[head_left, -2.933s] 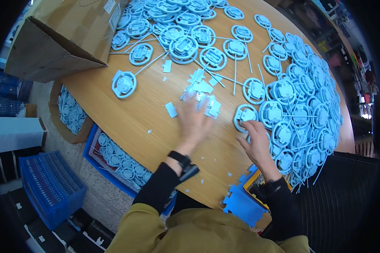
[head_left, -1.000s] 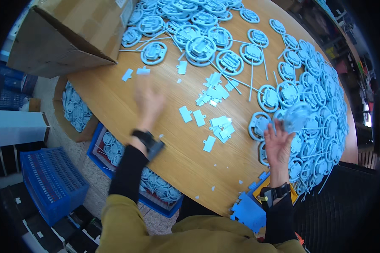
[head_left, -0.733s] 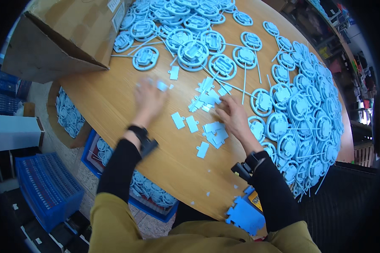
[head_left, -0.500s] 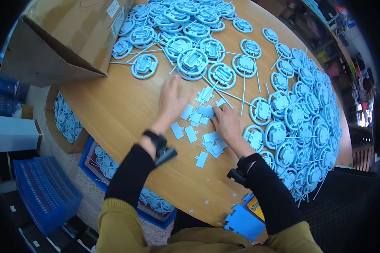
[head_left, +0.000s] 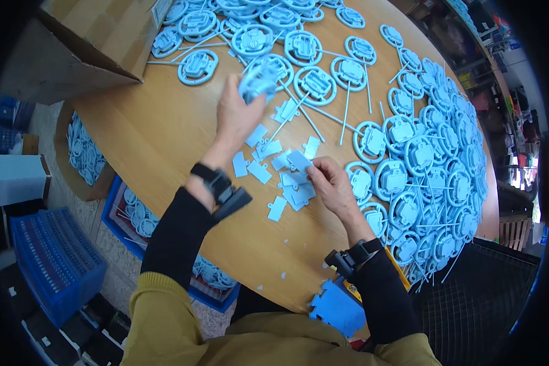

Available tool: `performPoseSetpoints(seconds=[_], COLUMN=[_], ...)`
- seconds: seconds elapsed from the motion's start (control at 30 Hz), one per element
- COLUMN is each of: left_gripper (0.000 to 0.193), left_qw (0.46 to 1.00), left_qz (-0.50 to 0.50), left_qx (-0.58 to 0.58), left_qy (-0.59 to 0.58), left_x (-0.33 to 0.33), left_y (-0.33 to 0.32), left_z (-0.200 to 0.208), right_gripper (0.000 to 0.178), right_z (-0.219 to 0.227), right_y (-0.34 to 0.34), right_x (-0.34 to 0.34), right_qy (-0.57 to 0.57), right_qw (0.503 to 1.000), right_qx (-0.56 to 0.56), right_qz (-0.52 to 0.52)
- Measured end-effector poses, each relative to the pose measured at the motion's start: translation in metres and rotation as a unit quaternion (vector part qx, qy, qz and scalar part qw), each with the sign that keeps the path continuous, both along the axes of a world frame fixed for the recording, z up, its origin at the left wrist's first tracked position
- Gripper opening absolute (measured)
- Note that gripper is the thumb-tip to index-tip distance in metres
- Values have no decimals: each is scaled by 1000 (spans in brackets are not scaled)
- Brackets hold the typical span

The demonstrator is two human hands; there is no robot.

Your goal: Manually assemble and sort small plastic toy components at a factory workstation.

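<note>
A light-blue ring-shaped plastic part (head_left: 259, 82), smeared by motion, is gripped in my left hand (head_left: 236, 116) just above the table. Between the thumb and fingers of my right hand (head_left: 335, 188) is a small flat light-blue cover plate (head_left: 299, 161). Loose plates of the same kind (head_left: 259, 171) lie scattered on the wood between and below both hands, some overlapping. Beyond my left hand lie several ring-shaped parts with thin rods, among them one with a slotted middle (head_left: 315, 85).
A big pile of ring-shaped parts (head_left: 421, 152) covers the table's right side. An open cardboard box (head_left: 97, 43) stands at the far left. Blue crates (head_left: 58, 268) and a carton of parts (head_left: 82, 155) sit on the floor left. A blue foam mat piece (head_left: 338, 308) lies at the near edge.
My left hand has taken hold of a ring-shaped part and lifted it. My right hand has picked up a cover plate. The whole view has shifted slightly.
</note>
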State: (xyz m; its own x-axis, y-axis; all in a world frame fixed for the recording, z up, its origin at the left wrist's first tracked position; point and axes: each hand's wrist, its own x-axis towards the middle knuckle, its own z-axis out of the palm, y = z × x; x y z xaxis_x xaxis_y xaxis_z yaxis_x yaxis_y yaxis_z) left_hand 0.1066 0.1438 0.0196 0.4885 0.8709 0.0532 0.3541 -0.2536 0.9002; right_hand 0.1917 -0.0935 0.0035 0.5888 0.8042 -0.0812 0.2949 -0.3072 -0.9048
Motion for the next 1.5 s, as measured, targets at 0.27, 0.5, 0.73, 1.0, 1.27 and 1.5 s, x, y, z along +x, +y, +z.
performPoseSetpoints(seconds=[0.27,0.5,0.73,1.0,1.27,1.5], left_gripper=[59,62,65,62,61,57], left_qw=[874,918,908,897,878,917], left_qz=[-246,-270,-211,-213,-236,-349], left_qx=[-368,-263,-319,-331,-383,-192], left_qy=[-200,-124,-174,-200,-166,7], left_x=[-86,-99,-93,-83,-59,-4], left_y=[-77,-99,-122,-125,-114,-131], left_z=[-6,-2,-7,-3,2,17], right_gripper=[21,27,33,42,31,32], right_z=[50,56,46,33,41,16], right_y=[11,4,-4,-7,-21,-70], right_x=[-19,-28,-36,-42,-26,-4], right_qy=[22,149,211,356,388,309], right_qw=[977,973,969,927,914,923], right_qx=[-147,-169,-119,-56,-10,73], right_qz=[153,54,-53,-108,-120,-219])
